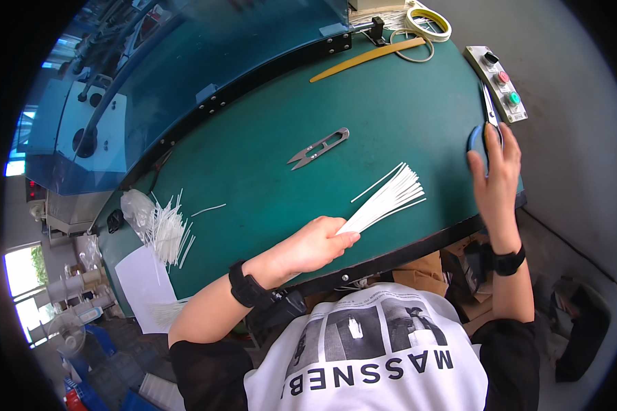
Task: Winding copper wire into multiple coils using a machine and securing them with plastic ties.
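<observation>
A fanned bundle of thin white strips (384,201) is gripped near its lower end in my left hand (308,245), with the loose ends spreading up and to the right. At the right side of the green table, my right hand (495,171) rests over the handles of a pair of scissors (478,142). Its fingers are stretched and the thumb stands apart, touching the handle area. The blades point away from me. Small grey thread snips (322,147) lie on the table beyond the bundle.
A control box (498,83) with buttons sits at the far right edge. Tape rolls (428,26) and a yellowish curved strip (367,59) lie at the back. A blue machine (206,61) borders the far left. More white strips (170,233) lie left beside white paper (144,288).
</observation>
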